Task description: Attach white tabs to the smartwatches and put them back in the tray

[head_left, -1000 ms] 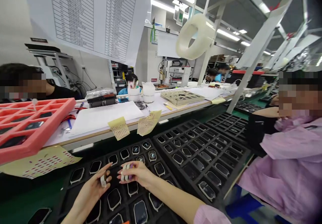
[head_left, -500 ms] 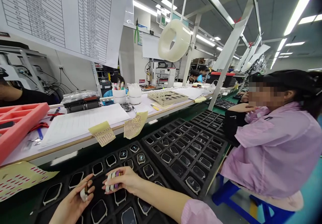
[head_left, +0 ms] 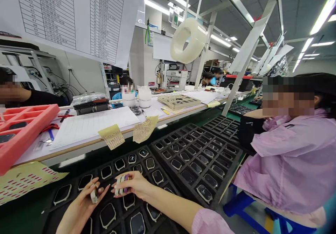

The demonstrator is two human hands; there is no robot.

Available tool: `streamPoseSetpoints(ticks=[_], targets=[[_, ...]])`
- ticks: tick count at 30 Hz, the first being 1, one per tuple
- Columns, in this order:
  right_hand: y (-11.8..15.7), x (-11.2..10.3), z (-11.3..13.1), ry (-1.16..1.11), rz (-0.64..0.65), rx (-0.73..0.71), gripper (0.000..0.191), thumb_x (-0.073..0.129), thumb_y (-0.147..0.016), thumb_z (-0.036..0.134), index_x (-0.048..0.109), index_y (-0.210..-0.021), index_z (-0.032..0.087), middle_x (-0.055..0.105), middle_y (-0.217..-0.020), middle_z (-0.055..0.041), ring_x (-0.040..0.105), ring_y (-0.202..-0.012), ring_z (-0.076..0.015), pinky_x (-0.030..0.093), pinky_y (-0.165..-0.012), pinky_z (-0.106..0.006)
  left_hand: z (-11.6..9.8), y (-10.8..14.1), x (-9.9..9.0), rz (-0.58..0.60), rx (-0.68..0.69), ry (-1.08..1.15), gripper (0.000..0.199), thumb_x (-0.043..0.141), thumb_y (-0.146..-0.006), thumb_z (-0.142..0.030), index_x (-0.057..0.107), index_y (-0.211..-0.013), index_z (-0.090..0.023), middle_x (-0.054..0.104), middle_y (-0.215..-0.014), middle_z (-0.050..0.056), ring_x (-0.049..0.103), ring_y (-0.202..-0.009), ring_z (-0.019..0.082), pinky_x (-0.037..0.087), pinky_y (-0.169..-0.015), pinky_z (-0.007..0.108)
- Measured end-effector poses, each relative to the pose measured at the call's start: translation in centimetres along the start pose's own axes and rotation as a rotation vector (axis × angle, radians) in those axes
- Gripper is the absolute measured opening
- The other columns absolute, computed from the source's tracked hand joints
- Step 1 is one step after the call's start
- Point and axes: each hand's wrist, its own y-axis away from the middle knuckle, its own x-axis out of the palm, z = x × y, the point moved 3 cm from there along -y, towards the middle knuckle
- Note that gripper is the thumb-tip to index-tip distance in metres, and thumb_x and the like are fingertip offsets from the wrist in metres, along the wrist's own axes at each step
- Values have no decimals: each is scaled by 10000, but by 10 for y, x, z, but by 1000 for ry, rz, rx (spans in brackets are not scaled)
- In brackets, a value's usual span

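Both hands up over the near black tray, which sits on the green desk along our side. Left hand: fingers curved around a small pale piece, a darker patch on its inner side; too small for us to tell what it is. Right hand: fingers narrowed on a short stack of pieces, white ones to the left, a purple one nearer the palm. The hands are near each other, clear space between the two holdings. Below, we note rows of rectangular watches in separate compartments, screens up; two at the tray's far corner, a lit watch and another just beside it, show bright dials. Second black tray lies just to the right, also set with watches; a third beyond it. Above the desk's far edge runs a white shelf. On it, from the left: a red foam tray, a pile of white paper, two white containers, a beige tray. Yellow dotted sheets hang off the shelf's front edge. Roll of pale tape hangs overhead. Person in pink sits at the right.
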Motion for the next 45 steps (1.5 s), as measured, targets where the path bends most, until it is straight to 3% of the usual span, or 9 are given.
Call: streamPoseSetpoints(ticks=[5,13,19,23,28,34,37,41,45], targets=[[0,-1,-1,-3,6,-14,591,933,-267,317,689,-768,117,679,-680,-37,683,-694,-248,502,-751,-469,1,-7,-5,23,19,40,228,481,-781,-26,657,-879,-132,632,-743,43,672,-702,182,623,-767,406],[0,-2,-3,-2,-10,-19,611,934,-264,321,689,-784,112,700,-688,-52,698,-733,-279,495,-794,-514,-1,-3,-2,40,28,131,263,486,-788,-27,665,-945,-138,662,-827,79,686,-904,234,558,-913,415],[-2,-5,-6,5,-14,-25,592,930,-308,298,686,-816,116,721,-721,-65,709,-783,-309,495,-816,-544,-1,0,0,17,57,138,259,465,-795,-2,643,-964,-87,656,-781,92,703,-836,240,607,-801,372],[-2,-7,-9,16,-2,-27,586,924,-344,293,694,-854,120,735,-789,-82,711,-801,-300,507,-814,-521,0,1,-1,23,61,148,305,462,-787,4,627,-1027,-88,661,-779,88,705,-835,240,603,-812,384],[1,-7,-10,27,4,-26,571,919,-372,282,691,-868,118,741,-810,-94,712,-796,-287,518,-809,-508,1,-3,-5,45,65,161,272,442,-789,18,622,-964,-87,656,-748,78,712,-802,235,609,-763,344],[4,-6,-8,35,0,-33,549,915,-395,290,691,-864,114,739,-809,-104,710,-831,-310,518,-809,-514,2,-4,-8,73,72,185,254,477,-756,12,640,-920,-90,658,-768,81,705,-830,232,541,-909,385],[3,-7,-9,37,-10,-35,539,909,-409,287,694,-874,118,742,-833,-110,708,-850,-305,524,-813,-495,3,-5,-10,129,138,88,229,533,-711,-35,654,-891,-111,652,-778,62,690,-864,234,493,-969,401],[0,-9,-12,51,-35,-33,528,909,-404,287,698,-862,133,747,-843,-101,711,-829,-289,530,-816,-480,0,-1,-9,232,406,-257,187,585,-706,-178,663,-875,-162,649,-877,44,643,-938,223,470,-982,396],[-2,-9,-13,83,-47,-46,513,910,-399,302,699,-843,153,747,-842,-83,710,-831,-285,537,-807,-468,-6,5,-12,234,501,-438,175,575,-697,-203,668,-845,-191,656,-965,48,597,-1022,250,434,-999,399]])
